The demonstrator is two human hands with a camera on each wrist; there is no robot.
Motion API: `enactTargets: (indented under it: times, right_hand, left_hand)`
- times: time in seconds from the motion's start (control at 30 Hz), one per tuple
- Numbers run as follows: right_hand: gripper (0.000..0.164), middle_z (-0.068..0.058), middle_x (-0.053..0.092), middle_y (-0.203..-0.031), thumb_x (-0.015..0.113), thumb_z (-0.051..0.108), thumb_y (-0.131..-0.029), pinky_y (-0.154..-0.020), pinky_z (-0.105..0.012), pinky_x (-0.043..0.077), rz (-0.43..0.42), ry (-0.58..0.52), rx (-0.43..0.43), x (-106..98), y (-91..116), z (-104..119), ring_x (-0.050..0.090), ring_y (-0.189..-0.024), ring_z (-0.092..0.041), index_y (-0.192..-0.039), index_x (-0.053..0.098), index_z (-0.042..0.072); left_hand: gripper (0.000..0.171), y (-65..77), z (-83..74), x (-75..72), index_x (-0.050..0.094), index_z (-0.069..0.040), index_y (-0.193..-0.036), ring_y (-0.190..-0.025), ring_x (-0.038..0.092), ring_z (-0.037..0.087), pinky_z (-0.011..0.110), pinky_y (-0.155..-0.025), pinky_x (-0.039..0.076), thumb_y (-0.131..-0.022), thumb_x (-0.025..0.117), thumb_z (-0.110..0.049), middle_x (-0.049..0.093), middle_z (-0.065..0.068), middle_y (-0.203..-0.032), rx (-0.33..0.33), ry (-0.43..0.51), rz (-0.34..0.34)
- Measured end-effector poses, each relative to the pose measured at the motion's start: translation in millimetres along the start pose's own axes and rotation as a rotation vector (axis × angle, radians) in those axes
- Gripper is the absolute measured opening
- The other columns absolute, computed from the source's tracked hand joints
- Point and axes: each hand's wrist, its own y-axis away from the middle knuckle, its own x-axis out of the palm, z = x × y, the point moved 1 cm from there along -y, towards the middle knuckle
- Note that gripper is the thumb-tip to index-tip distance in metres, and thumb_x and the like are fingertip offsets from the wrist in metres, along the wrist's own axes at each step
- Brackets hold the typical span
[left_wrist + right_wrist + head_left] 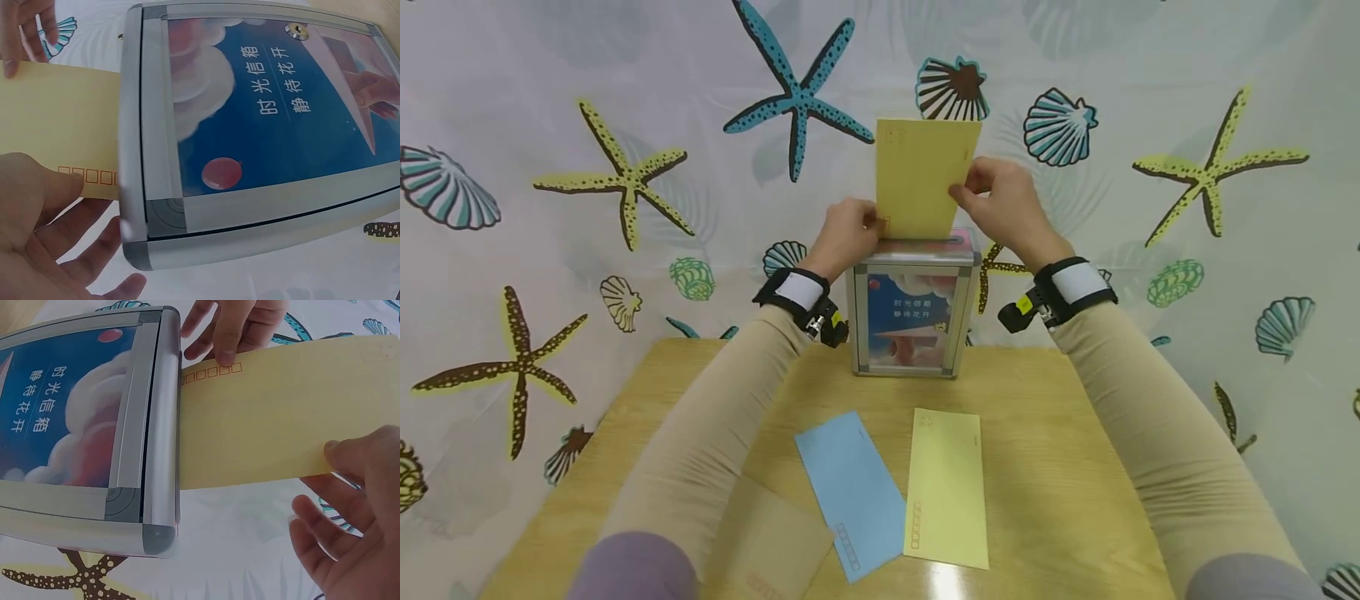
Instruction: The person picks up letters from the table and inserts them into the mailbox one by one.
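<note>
Above the framed box (913,321), left hand (850,233) and right hand (1009,204) pinch one upright yellow envelope (919,179); unequal downward pressure could skew it, buckling its lower edge.

A pale sheet (700,50), printed with blue, yellow and brown starfish (800,98) and striped seashells (1060,127), hung behind and to both sides of the light wooden counter (1037,433). Bright glare (945,581) shone on the counter's near part.
</note>
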Motion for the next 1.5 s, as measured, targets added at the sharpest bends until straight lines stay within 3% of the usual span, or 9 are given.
enactTargets:
  times: [0.13, 0.3, 0.43, 0.67, 0.83, 1.03, 1.13, 1.27, 1.5]
  right_hand:
    - [0.024, -0.018, 0.076, -0.109, 0.067, 0.020, -0.101, -0.092, -0.045, 0.054, -0.029, -0.021, -0.030, 4, 2, -2, 0.072, -0.107, -0.031, -0.121, 0.071, 0.006]
    - [0.024, -0.019, 0.076, -0.108, 0.067, 0.020, -0.101, -0.089, -0.046, 0.053, -0.005, -0.007, -0.033, 9, 4, -6, 0.071, -0.107, -0.032, -0.120, 0.073, 0.005]
    - [0.023, -0.019, 0.076, -0.109, 0.067, 0.019, -0.101, -0.091, -0.046, 0.055, 0.011, 0.000, -0.024, 11, 7, -12, 0.071, -0.108, -0.032, -0.118, 0.072, 0.004]
    - [0.021, -0.019, 0.075, -0.108, 0.064, 0.021, -0.101, -0.091, -0.045, 0.055, -0.057, -0.034, -0.040, 7, 2, -9, 0.071, -0.107, -0.031, -0.106, 0.069, 0.002]
    - [0.022, -0.020, 0.075, -0.108, 0.064, 0.020, -0.101, -0.084, -0.035, 0.052, -0.021, -0.014, 0.009, 8, 1, -14, 0.071, -0.105, -0.032, -0.112, 0.069, 0.002]
    - [0.025, -0.015, 0.074, -0.109, 0.064, 0.020, -0.102, -0.084, -0.024, 0.050, -0.102, -0.017, -0.035, 9, -4, -15, 0.070, -0.101, -0.024, -0.121, 0.067, 0.003]
    - [0.022, -0.014, 0.075, -0.110, 0.063, 0.019, -0.103, -0.086, -0.030, 0.052, -0.101, -0.021, -0.057, 12, -7, -14, 0.071, -0.102, -0.023, -0.116, 0.069, 0.003]
    - [0.021, -0.015, 0.076, -0.110, 0.061, 0.018, -0.104, -0.091, -0.039, 0.053, -0.056, -0.008, -0.048, 21, -8, -18, 0.070, -0.103, -0.026, -0.114, 0.070, 0.002]
    - [0.021, -0.019, 0.073, -0.106, 0.063, 0.017, -0.103, -0.093, -0.048, 0.050, -0.019, 0.030, -0.032, 39, 2, -34, 0.066, -0.102, -0.033, -0.110, 0.072, 0.000]
  left_hand:
    - [0.023, 2.8, 5.0, 6.1, 0.073, 0.003, -0.112, -0.091, 0.063, 0.024, 0.036, -0.082, 0.050, -0.105, 0.057, -0.012, 0.074, 0.017, -0.111, -0.013, -0.027, 0.024]
    - [0.020, 4.1, 3.3, 6.1, 0.070, 0.002, -0.114, -0.100, 0.068, 0.024, 0.039, -0.091, 0.054, -0.104, 0.057, -0.010, 0.074, 0.016, -0.115, -0.014, -0.034, -0.018]
    - [0.020, 3.8, -1.9, 4.1, 0.070, 0.001, -0.114, -0.106, 0.069, 0.026, 0.040, -0.093, 0.054, -0.105, 0.059, -0.012, 0.074, 0.016, -0.117, 0.012, -0.025, -0.034]
    - [0.023, 0.1, -3.9, -1.5, 0.069, 0.000, -0.122, -0.111, 0.070, 0.026, 0.038, -0.095, 0.056, -0.105, 0.060, -0.013, 0.072, 0.016, -0.123, -0.016, -0.044, -0.009]
    - [0.021, -7.3, -11.8, -5.1, 0.066, 0.000, -0.119, -0.107, 0.071, 0.026, 0.037, -0.091, 0.057, -0.105, 0.060, -0.014, 0.072, 0.016, -0.120, 0.016, -0.052, -0.039]
    - [0.023, -10.1, -10.6, -5.6, 0.066, 0.002, -0.120, -0.106, 0.071, 0.027, 0.037, -0.091, 0.057, -0.104, 0.060, -0.013, 0.072, 0.018, -0.119, 0.026, -0.066, -0.032]
    - [0.027, -9.7, -7.4, -6.6, 0.064, 0.001, -0.126, -0.107, 0.071, 0.027, 0.036, -0.091, 0.057, -0.105, 0.058, -0.015, 0.071, 0.017, -0.122, 0.015, -0.047, -0.040]
    - [0.028, -8.5, -6.6, -8.9, 0.061, -0.003, -0.128, -0.104, 0.072, 0.025, 0.034, -0.087, 0.058, -0.106, 0.058, -0.020, 0.071, 0.015, -0.121, 0.026, -0.001, -0.104]
    - [0.021, -4.8, -1.5, -2.0, 0.070, -0.004, -0.119, -0.102, 0.070, 0.023, 0.033, -0.085, 0.056, -0.105, 0.060, -0.017, 0.074, 0.013, -0.114, 0.134, -0.002, -0.162]
